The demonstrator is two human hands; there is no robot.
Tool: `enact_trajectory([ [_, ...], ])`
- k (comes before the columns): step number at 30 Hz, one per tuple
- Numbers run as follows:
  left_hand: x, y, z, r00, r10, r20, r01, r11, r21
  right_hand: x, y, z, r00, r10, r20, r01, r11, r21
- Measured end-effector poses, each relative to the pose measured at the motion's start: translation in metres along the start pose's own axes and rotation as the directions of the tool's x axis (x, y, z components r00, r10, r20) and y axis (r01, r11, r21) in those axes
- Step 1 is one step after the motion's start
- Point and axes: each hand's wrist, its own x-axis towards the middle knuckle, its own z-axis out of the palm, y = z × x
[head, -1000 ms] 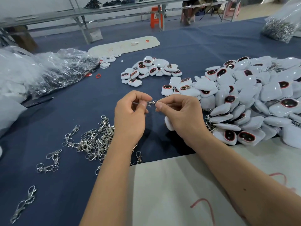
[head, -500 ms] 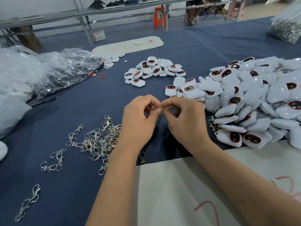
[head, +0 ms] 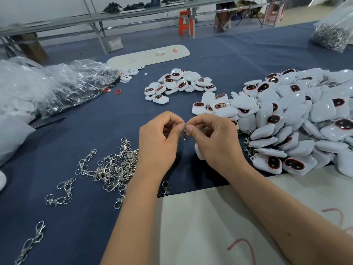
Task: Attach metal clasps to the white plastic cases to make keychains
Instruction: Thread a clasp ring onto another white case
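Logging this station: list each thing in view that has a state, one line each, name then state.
left hand: pinching the metal clasp
right hand: pinching the clasp, a white case under the palm
metal clasp: held up between both hands, hanging down
white case: mostly hidden under the right hand
loose clasps: heaped on the cloth
big case pile: heaped at right

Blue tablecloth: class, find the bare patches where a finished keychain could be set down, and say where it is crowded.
Bare cloth lies between the plastic bags, the small case cluster and the loose clasps. Another patch lies beyond the big case pile. Crowded: that pile and the clasps beside the left hand.
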Motion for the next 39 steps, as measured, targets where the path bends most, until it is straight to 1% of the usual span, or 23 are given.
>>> enact_trajectory([
  [3, 0.000, 0.001, 0.000, 1.000, 0.020, -0.020, -0.020, 0.999, 0.025, 0.000, 0.000, 0.000, 1.000, -0.027, -0.007, 0.027, 1.000, 0.013],
  [6, 0.001, 0.002, 0.000, 0.999, -0.049, -0.008, 0.048, 0.997, -0.060, 0.001, 0.001, 0.001, 0.999, -0.040, 0.028, 0.039, 0.999, 0.037],
  [8, 0.002, 0.002, -0.002, 0.991, -0.125, 0.041, 0.131, 0.977, -0.166, 0.002, 0.001, -0.001, 0.996, -0.022, 0.092, 0.014, 0.996, 0.084],
  [10, 0.001, 0.000, -0.005, 0.973, -0.197, 0.117, 0.223, 0.934, -0.280, 0.004, 0.002, -0.006, 0.982, -0.008, 0.190, -0.018, 0.990, 0.137],
  [12, 0.001, -0.003, -0.009, 0.952, -0.225, 0.207, 0.286, 0.893, -0.347, 0.008, 0.003, -0.012, 0.961, -0.022, 0.275, -0.031, 0.982, 0.186],
  [13, 0.001, -0.004, -0.010, 0.946, -0.217, 0.239, 0.293, 0.888, -0.354, 0.010, 0.003, -0.016, 0.950, -0.032, 0.311, -0.037, 0.976, 0.214],
  [15, 0.001, -0.006, -0.010, 0.944, -0.189, 0.271, 0.277, 0.900, -0.337, 0.012, 0.004, -0.021, 0.930, -0.046, 0.365, -0.051, 0.967, 0.250],
  [17, 0.001, -0.006, -0.010, 0.946, -0.170, 0.276, 0.256, 0.913, -0.317, 0.013, 0.006, -0.023, 0.923, -0.046, 0.383, -0.057, 0.965, 0.255],
  [21, 0.002, -0.009, -0.012, 0.957, -0.141, 0.255, 0.213, 0.935, -0.283, 0.013, 0.008, -0.022, 0.921, -0.053, 0.386, -0.059, 0.961, 0.272],
  [24, 0.001, -0.008, -0.013, 0.963, -0.124, 0.239, 0.193, 0.937, -0.291, 0.013, 0.009, -0.021, 0.923, -0.061, 0.379, -0.057, 0.955, 0.293],
  [32, -0.001, -0.004, -0.011, 0.960, -0.153, 0.234, 0.228, 0.913, -0.338, 0.014, 0.008, -0.020, 0.920, -0.065, 0.387, -0.057, 0.954, 0.296],
  [39, 0.001, -0.005, -0.010, 0.971, -0.115, 0.210, 0.169, 0.950, -0.261, 0.013, 0.007, -0.019, 0.928, -0.062, 0.366, -0.058, 0.950, 0.307],
])
